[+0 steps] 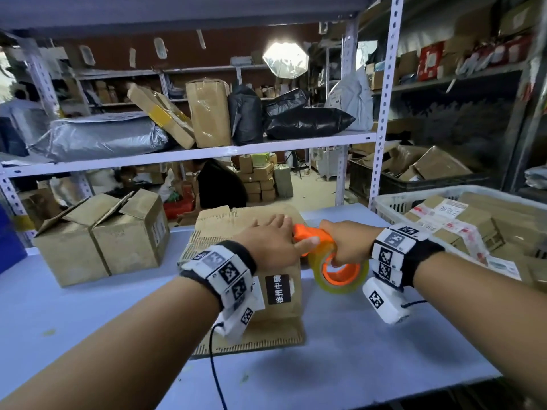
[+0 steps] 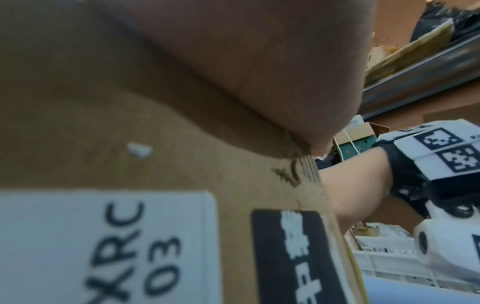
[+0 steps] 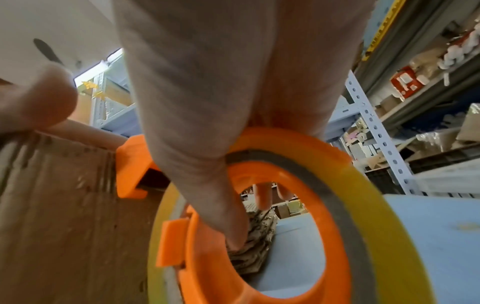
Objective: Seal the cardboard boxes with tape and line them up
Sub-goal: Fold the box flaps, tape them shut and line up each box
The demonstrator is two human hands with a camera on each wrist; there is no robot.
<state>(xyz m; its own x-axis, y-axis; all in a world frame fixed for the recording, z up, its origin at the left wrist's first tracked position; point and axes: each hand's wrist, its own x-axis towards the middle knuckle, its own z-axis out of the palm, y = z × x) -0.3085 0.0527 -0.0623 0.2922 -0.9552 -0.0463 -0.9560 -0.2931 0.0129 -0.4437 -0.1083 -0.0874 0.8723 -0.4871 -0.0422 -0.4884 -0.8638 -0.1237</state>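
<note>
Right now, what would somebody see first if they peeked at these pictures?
Probably the bright orange tape dispenser with its yellowish roll, gripped by the right hand in the middle of the table. Next, the left hand resting flat on the worn cardboard box beside it. Behind, shelves hold parcels and black bags.

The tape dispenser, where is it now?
In the head view the tape dispenser is centre-right, gripped by the right hand at the right edge of the cardboard box, beside the left hand.
</note>
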